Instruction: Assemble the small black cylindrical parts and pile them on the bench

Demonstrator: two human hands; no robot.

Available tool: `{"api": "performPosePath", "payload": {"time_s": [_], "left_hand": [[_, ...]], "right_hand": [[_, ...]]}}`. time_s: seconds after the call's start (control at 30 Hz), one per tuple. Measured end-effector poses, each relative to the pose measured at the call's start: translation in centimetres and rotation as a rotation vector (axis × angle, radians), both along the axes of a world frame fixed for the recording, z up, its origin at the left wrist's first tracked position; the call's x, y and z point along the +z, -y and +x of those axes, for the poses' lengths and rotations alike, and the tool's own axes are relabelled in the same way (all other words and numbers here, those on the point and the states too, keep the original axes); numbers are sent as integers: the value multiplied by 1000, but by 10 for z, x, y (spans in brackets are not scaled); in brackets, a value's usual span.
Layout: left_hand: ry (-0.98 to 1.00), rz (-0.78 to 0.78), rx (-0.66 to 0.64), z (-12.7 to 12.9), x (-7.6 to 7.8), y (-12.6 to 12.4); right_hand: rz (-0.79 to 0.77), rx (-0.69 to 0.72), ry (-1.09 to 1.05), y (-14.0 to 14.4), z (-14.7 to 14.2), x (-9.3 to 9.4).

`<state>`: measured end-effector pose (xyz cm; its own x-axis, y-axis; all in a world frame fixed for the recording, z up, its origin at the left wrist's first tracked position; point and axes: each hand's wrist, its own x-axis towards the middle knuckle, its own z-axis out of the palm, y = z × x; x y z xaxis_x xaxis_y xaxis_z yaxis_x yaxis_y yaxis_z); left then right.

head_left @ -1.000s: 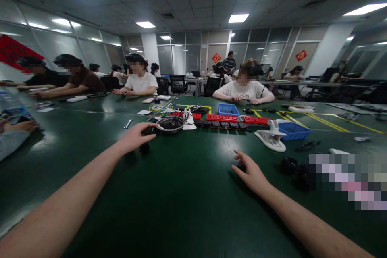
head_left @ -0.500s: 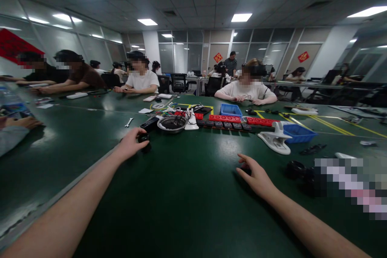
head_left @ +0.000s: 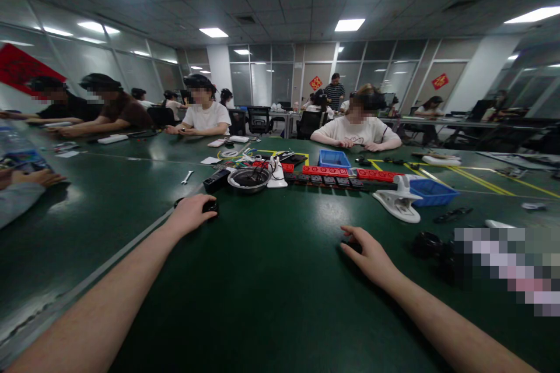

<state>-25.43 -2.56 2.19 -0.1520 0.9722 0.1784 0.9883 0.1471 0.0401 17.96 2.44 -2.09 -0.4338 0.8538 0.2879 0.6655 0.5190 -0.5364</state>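
Two bare hands are laid on the green table (head_left: 271,291). The left hand (head_left: 190,214) is curled over a small black part (head_left: 210,206), which is gripped between thumb and fingertips at the table's middle left. The right hand (head_left: 371,256) is cupped, fingers loosely bent, over another small dark piece (head_left: 355,246) that is mostly hidden; whether it is pinched cannot be told. Farther off, a metal bowl (head_left: 249,178) and a row of red blocks (head_left: 341,172) are seen, with a blue bin (head_left: 431,191) to the right.
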Motion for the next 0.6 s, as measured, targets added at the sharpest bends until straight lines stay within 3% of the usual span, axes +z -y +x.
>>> {"api": "performPosePath", "payload": {"time_s": [0.27, 0.6], "left_hand": [[-146, -50, 52, 16, 15, 1], [-215, -95, 103, 3, 27, 2]], "right_hand": [[17, 4, 1, 1, 1, 0], [9, 16, -5, 4, 3, 0]]}}
